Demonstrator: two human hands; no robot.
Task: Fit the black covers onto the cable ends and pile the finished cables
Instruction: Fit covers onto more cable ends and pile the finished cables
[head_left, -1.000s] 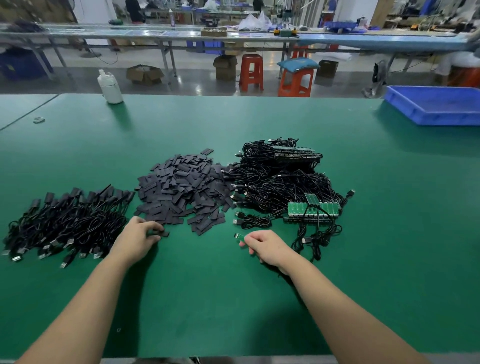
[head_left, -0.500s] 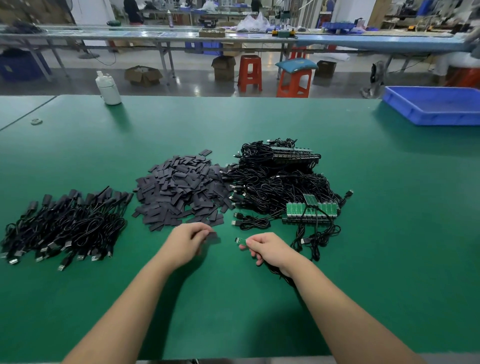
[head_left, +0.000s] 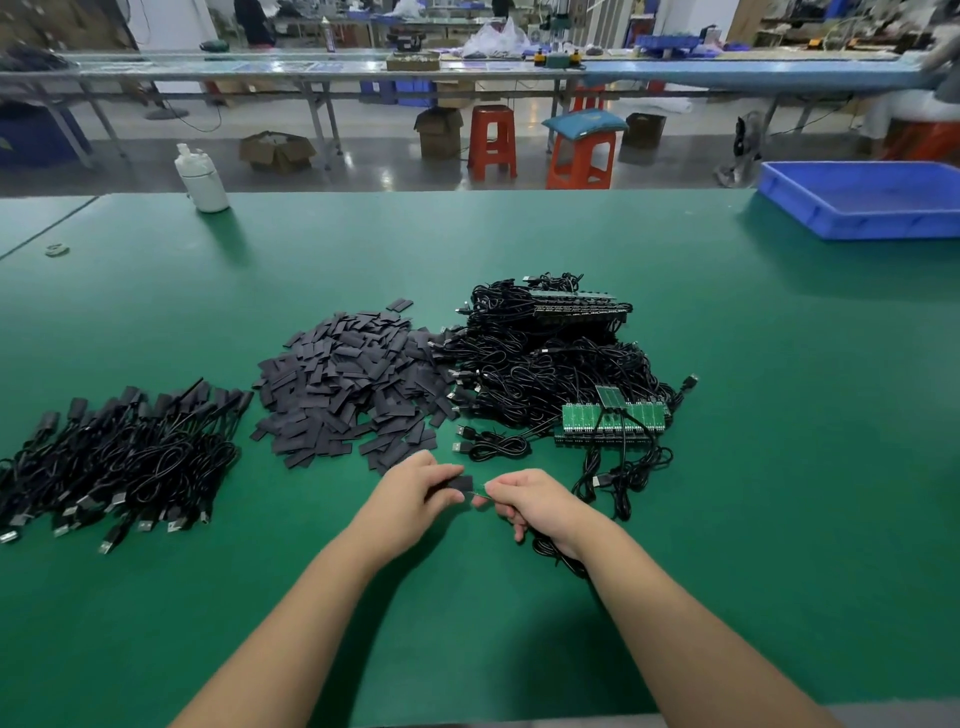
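Head view: we see both hands meeting over the green table (head_left: 727, 322).
Left hand (head_left: 410, 493): pinches a black cover (head_left: 461, 483).
Right hand (head_left: 535, 501): grasps a cable end (head_left: 479, 490).

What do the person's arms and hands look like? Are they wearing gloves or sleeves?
No gloves and no sleeves show. Both forearms are bare from the bottom edge of the picture up to the wrists. The left hand and the right hand are bare too, with no rings, watch or bracelet showing. The fingers wear no tape or finger covers.
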